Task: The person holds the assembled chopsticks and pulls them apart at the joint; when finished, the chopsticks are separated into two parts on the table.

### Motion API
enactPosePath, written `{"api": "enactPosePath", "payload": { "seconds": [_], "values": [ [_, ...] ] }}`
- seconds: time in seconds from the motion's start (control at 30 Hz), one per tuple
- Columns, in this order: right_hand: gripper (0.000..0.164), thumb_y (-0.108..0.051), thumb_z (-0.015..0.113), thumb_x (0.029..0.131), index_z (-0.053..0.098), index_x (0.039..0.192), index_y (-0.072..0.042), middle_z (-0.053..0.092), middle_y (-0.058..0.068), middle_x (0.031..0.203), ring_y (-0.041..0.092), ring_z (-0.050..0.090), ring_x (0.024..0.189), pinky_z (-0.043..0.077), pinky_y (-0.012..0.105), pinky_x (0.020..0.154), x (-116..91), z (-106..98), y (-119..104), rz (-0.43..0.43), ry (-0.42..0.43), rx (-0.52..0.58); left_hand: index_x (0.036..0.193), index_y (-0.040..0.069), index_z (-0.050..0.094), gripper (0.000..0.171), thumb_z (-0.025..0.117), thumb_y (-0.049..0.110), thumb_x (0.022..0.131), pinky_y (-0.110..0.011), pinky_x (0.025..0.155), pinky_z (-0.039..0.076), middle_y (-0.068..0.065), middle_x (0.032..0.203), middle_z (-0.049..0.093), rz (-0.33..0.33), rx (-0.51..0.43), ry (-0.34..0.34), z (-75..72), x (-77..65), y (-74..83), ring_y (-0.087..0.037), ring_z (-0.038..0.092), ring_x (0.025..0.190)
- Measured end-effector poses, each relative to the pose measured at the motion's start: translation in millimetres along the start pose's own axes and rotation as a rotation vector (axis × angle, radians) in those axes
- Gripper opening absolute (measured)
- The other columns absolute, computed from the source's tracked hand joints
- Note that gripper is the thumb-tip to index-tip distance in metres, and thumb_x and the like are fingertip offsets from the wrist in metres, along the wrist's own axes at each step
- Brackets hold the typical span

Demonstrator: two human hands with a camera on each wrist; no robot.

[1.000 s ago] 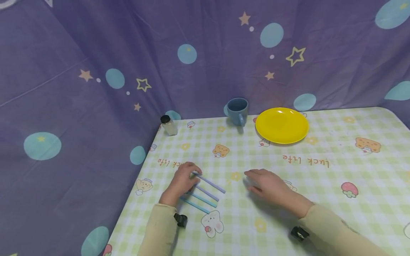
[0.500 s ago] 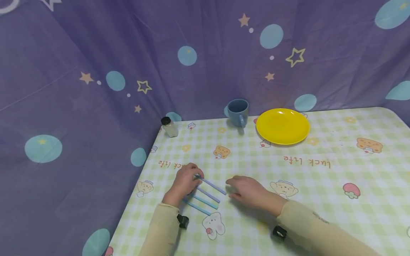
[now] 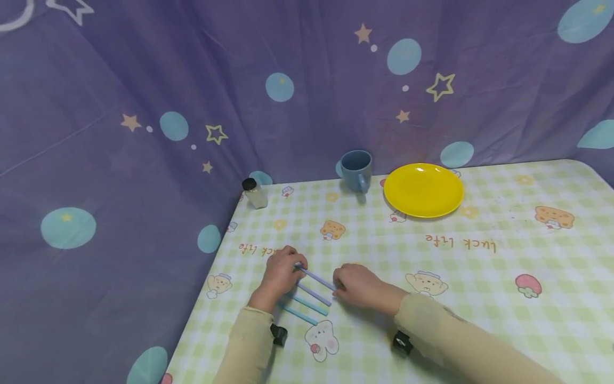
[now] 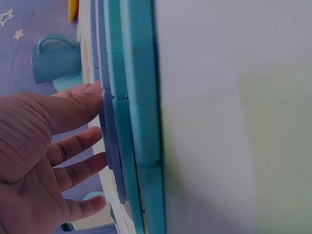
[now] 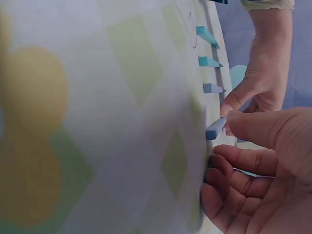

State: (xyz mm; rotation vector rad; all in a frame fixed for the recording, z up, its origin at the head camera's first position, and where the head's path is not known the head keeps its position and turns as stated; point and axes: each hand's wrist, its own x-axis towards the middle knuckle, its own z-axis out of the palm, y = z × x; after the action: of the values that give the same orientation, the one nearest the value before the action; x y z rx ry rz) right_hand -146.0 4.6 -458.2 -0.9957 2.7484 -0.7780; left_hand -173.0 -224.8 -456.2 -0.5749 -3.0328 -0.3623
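Several thin notched sticks lie side by side on the tablecloth in the head view, two lilac-blue and two teal. My left hand (image 3: pixel 282 273) pinches the left end of the farthest lilac stick (image 3: pixel 317 277) between thumb and index finger; its other fingers are spread in the left wrist view. At that stick's right end is my right hand (image 3: pixel 360 286), its thumb and curled index finger closing on the tip in the right wrist view. Nearer me lie the second lilac stick (image 3: pixel 314 294), a teal stick (image 3: pixel 310 305) and another teal stick (image 3: pixel 299 315). Their left ends are partly hidden by my left hand.
A blue mug (image 3: pixel 356 170) and a yellow plate (image 3: pixel 423 190) stand along the table's back edge. A small black-lidded jar (image 3: pixel 255 194) stands at the back left corner. A purple curtain (image 3: pixel 307 128) hangs behind and to the left of the checked tablecloth (image 3: pixel 479 277).
My right hand has moved left to the farthest lilac stick's right end, and its fingers have curled in. My left hand has stayed at the left end, barely moving.
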Motion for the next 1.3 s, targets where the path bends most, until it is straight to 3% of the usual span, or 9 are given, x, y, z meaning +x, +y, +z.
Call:
{"api": "enactPosePath", "payload": {
  "seconds": [0.33,0.73,1.0,1.3],
  "values": [
    [0.022,-0.016,0.078,0.082,0.057,0.078,-0.013,0.048,-0.004,0.073,0.013,0.045,0.068,0.041,0.033,0.068,7,9,3,0.036,-0.005,0.015,0.082,0.022,0.067,0.014,0.081,0.020,0.080,-0.053,0.084,0.043,-0.005,0.105,0.058,-0.027,0.037,0.017,3.0,1.7,2.1,-0.029,0.056,0.097],
    [0.020,-0.010,0.076,0.083,0.057,0.076,-0.012,0.050,-0.003,0.071,0.015,0.048,0.067,0.044,0.033,0.065,5,16,2,0.071,0.075,0.003,0.085,0.023,0.065,0.013,0.077,0.022,0.084,-0.055,0.094,0.038,-0.004,0.108,0.054,-0.066,0.056,-0.046,-0.6,1.3,7.6,-0.027,0.053,0.102],
    [0.013,-0.005,0.072,0.083,0.060,0.079,-0.009,0.057,0.000,0.071,0.018,0.055,0.066,0.047,0.035,0.065,2,13,2,0.121,0.155,0.050,0.084,0.023,0.063,0.015,0.078,0.023,0.083,-0.061,0.100,0.032,-0.004,0.110,0.055,-0.010,0.083,-0.012,-0.9,1.3,9.3,-0.029,0.052,0.109],
    [0.013,-0.006,0.073,0.084,0.061,0.079,-0.011,0.056,-0.004,0.070,0.014,0.051,0.065,0.046,0.034,0.066,-4,2,13,0.166,0.228,0.094,0.081,0.020,0.065,0.014,0.080,0.021,0.081,-0.063,0.103,0.029,-0.007,0.114,0.059,0.063,0.100,0.057,0.7,5.1,16.1,-0.030,0.052,0.114]
  ]
}}
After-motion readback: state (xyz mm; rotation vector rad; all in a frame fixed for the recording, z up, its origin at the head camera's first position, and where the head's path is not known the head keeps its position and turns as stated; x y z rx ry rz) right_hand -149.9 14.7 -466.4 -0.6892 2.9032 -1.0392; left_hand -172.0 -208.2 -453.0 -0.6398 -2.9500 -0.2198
